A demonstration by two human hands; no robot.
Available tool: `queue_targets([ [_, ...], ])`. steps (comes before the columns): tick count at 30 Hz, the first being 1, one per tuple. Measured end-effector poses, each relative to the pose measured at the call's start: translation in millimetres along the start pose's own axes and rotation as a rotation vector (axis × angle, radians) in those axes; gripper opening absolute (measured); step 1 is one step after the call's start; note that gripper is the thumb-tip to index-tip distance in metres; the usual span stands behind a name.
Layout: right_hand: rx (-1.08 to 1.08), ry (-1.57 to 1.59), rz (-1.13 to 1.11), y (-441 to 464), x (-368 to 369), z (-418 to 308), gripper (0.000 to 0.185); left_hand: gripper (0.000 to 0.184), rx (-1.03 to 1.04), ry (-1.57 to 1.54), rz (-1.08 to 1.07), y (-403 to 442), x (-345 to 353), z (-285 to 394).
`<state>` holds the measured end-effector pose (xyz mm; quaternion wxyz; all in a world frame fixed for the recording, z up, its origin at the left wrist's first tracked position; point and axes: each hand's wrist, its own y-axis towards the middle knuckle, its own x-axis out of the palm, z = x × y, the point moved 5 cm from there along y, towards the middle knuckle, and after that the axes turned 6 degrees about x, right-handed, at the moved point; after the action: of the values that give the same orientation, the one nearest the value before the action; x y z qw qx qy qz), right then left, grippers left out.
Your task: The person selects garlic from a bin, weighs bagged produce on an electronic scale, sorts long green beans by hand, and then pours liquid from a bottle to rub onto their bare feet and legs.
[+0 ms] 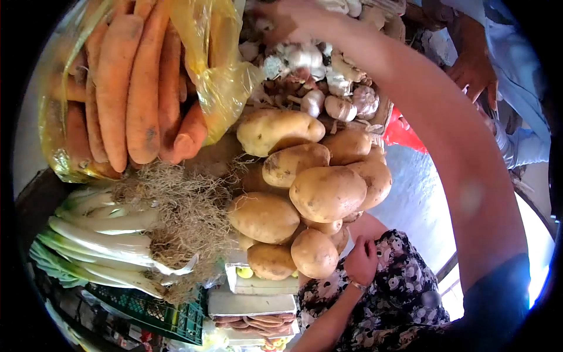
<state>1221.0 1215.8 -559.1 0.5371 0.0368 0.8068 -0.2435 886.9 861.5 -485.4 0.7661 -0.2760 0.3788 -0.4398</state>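
My right arm arches from the lower right up to the top edge, where my right hand (281, 20) is over the garlic bulbs (302, 61). Its fingers are blurred and partly cut off, so their grip does not show. Lower down, what appears to be my left hand (361, 262) lies against dark floral fabric (404, 281), with a band at the wrist. Its fingers are curled closed; whatever they hold, if anything, is hidden. Several potatoes (327, 195) are piled between the two hands.
Carrots (120, 88) fill a yellow plastic bag (220, 88) at upper left. Below are leeks (99, 234) with tangled roots (187, 217). A green crate (158, 314) and white box (264, 286) stand lower. Another person's hand (474, 70) is at upper right, near a red bag (404, 134).
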Motion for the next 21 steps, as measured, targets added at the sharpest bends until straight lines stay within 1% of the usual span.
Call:
queue_targets([
  [2,-0.116,0.012,0.028,-31.3,14.3,-13.1,0.053,0.017,0.023,-0.045,-0.022,1.5,-0.2,1.2],
  [3,-0.061,0.019,0.018,-51.5,14.1,-17.5,0.057,0.017,0.032,-0.048,-0.019,0.7,1.0,2.2],
  [4,0.014,0.103,-0.005,-60.6,7.0,-20.7,0.057,0.018,0.032,-0.019,-0.004,0.3,2.0,3.7],
  [6,0.122,0.212,-0.231,-71.8,1.8,-26.3,0.057,0.019,0.025,0.017,0.009,0.3,1.1,3.3],
  [7,0.124,0.217,-0.232,-77.8,12.5,-31.3,0.057,0.02,-0.021,0.017,-0.033,0.5,1.1,2.9],
  [8,-0.043,0.08,-0.125,-82.2,24.6,-43.8,0.055,0.021,-0.065,0.017,-0.076,1.2,2.2,2.3],
  [9,-0.207,-0.061,-0.015,-89.3,28.3,-60.1,0.054,0.021,-0.06,0.021,-0.08,1.9,4.4,0.5],
  [10,-0.226,-0.182,-0.288,-101.4,-0.4,-85.9,0.044,0.021,-0.039,0.011,-0.064,1.6,6.6,-2.1],
  [12,-0.347,0.164,-0.123,-105.6,4.8,-95.1,0.033,0.022,-0.022,-0.001,-0.046,1.1,6.7,-3.0],
  [13,-0.348,0.163,-0.125,-105.5,7.1,-91.7,0.033,0.022,-0.035,0.002,-0.065,1.8,6.2,-2.1],
  [15,-0.399,0.042,-0.052,-103.5,5.8,-85.9,0.028,0.022,-0.049,0.003,-0.088,3.2,5.3,-3.3],
  [16,-0.4,0.042,-0.06,-96.0,0.9,-81.6,0.028,0.021,-0.01,0.012,-0.058,3.4,3.9,-1.8],
  [17,-0.162,0.158,0.006,-78.1,-11.0,-62.7,0.03,0.02,0.025,0.017,-0.026,2.3,3.3,0.2],
  [18,0.078,0.271,0.074,-62.9,-17.1,-42.0,0.032,0.02,0.018,0.009,-0.027,1.1,4.1,-0.5],
  [19,0.076,0.267,0.07,-48.8,-10.4,-29.6,0.032,0.02,0.03,0.013,-0.015,2.0,3.7,-0.7],
  [21,0.2,0.067,0.458,-35.9,-12.7,-0.5,0.037,0.02,0.047,0.015,-0.006,2.6,-0.2,2.4],
])
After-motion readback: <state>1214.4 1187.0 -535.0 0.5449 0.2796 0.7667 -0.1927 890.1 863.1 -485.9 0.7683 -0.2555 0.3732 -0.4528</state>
